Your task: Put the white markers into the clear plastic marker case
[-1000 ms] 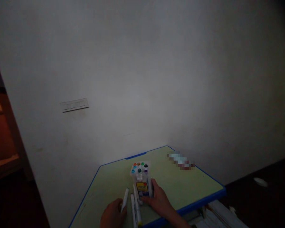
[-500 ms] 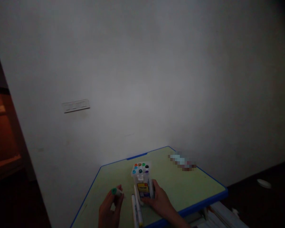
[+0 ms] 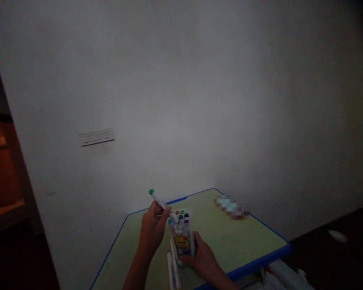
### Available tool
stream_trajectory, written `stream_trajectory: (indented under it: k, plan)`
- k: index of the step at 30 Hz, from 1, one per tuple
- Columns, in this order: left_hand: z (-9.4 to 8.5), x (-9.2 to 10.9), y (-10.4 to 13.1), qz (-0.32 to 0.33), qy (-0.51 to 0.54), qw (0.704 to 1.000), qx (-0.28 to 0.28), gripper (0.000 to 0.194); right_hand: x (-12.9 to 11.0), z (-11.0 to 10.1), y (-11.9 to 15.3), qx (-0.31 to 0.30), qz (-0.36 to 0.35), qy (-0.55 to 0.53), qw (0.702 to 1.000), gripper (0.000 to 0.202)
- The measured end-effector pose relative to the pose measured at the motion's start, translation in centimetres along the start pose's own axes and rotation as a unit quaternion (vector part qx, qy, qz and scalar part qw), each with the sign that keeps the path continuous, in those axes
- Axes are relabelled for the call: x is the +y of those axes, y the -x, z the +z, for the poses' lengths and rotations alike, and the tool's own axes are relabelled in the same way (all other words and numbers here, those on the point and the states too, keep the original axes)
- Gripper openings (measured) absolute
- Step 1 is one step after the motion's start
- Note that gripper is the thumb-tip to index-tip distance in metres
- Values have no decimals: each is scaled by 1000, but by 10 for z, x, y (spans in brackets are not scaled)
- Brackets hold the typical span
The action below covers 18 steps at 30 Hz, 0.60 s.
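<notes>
Left hand (image 3: 153, 221) is gripping a green-capped marker (image 3: 161, 202), now slanting over the clear case (image 3: 178, 230) instead of sitting low at its left; right hand (image 3: 204, 257) is still clasping the case. Case is standing on the table (image 3: 230, 245).

**Colours: white markers, mixed caps, green-yellow top, blue trim**

Raised marker (image 3: 159, 201): white barrel, dark print, green end. Marker case (image 3: 178, 230): clear to milky, colourless. Case label (image 3: 181, 241): yellow upper part, black lettering, small red block in the top corner, darker below; fine print unreadable. Caps in case: light blue cap (image 3: 170, 222), dark teal cap (image 3: 180, 217), black cap (image 3: 186, 216), purple cap (image 3: 186, 221), green cap (image 3: 182, 212), orange-brown cap (image 3: 177, 212). Loose markers (image 3: 175, 272): white barrels, one with a dark tip. Counter (image 3: 230, 245): plain pale yellow-green, solid blue edging. Wall (image 3: 181, 100): plain grey-white, faint smudges. Wall plate (image 3: 97, 137): pale grey, dark lower edge. Pixelated item (image 3: 230, 205): pale blue, dark-red blocks. Shelving (image 3: 3, 169): orange-brown.
</notes>
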<state>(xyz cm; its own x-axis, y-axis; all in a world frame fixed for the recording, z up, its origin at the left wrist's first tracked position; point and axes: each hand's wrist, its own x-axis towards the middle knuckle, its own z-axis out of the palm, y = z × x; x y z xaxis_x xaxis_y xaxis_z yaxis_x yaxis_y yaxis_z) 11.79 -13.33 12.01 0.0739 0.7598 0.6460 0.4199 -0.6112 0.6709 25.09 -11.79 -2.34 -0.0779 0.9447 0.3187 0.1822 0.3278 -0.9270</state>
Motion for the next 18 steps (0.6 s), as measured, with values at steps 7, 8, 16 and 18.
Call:
stream_trajectory:
  k: [7,8,16,18]
  plan:
    - [12,-11,1,25,-221,972,-72,15,4,2,-2,11,3,10,1000,42]
    - [12,-12,0,27,-227,971,-68,16,4,1,-2,12,2,10,1000,42]
    - [16,-12,0,12,-114,993,-26,39,8,2,-3,19,8,25,999,47]
    - [16,-11,2,10,-110,993,-29,51,9,2,-3,17,7,23,1000,46]
